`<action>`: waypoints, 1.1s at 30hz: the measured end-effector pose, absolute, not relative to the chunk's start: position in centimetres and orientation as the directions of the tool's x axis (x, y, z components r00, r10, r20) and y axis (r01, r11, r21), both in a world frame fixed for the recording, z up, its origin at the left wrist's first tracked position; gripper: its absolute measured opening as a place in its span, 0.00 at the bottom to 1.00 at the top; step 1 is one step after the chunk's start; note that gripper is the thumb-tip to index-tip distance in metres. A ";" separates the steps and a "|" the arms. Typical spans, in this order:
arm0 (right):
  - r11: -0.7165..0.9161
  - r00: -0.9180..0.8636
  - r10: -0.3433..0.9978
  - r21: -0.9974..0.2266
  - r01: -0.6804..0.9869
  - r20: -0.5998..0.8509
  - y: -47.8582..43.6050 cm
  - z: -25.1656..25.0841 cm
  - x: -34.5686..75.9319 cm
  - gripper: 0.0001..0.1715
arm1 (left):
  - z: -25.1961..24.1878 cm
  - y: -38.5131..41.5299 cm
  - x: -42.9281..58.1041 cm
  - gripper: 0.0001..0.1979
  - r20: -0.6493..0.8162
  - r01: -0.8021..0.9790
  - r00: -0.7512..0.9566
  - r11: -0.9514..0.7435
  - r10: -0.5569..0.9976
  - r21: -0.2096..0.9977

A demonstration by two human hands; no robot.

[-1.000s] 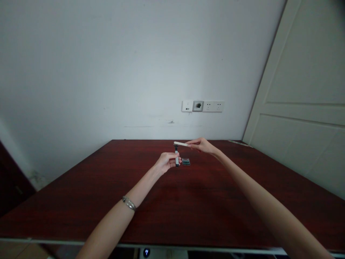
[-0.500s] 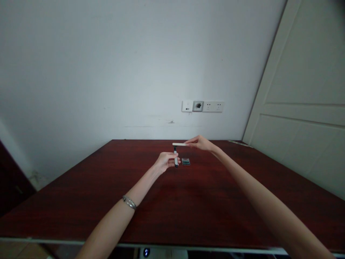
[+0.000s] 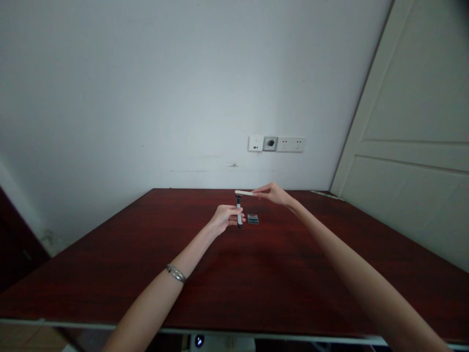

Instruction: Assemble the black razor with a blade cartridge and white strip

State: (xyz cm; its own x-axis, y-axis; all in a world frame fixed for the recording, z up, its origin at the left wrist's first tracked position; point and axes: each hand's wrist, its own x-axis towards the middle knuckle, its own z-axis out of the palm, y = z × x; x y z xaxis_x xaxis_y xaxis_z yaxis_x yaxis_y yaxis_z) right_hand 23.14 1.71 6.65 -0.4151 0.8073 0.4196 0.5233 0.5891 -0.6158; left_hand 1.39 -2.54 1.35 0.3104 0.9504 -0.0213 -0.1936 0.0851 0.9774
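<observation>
Left hand [image 3: 223, 218] grips the razor handle [image 3: 239, 215] upright above the table [image 3: 256, 283]. Right hand [image 3: 273, 194] pinches the white head piece [image 3: 244, 192], held level at the handle's top end. Whether it is seated there cannot be told. A blade cartridge tray [image 3: 252, 219] lies just right of the handle, untouched.

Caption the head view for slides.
Left hand holds a white handle upright; right hand holds a flat white piece at its top.

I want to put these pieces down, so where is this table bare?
Bare table lies left of the left hand, right of the small dark case out to the edge, and between the forearms. Crowded mid-table: right hand, upright tool, white strip, case.
</observation>
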 end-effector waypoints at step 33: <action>0.622 -0.264 0.775 -0.618 0.480 0.575 -4.8 2.7 18.3 0.23 | 0.2 -2.1 1.4 0.04 0.148 -0.215 0.356 -0.074 0.923 0.974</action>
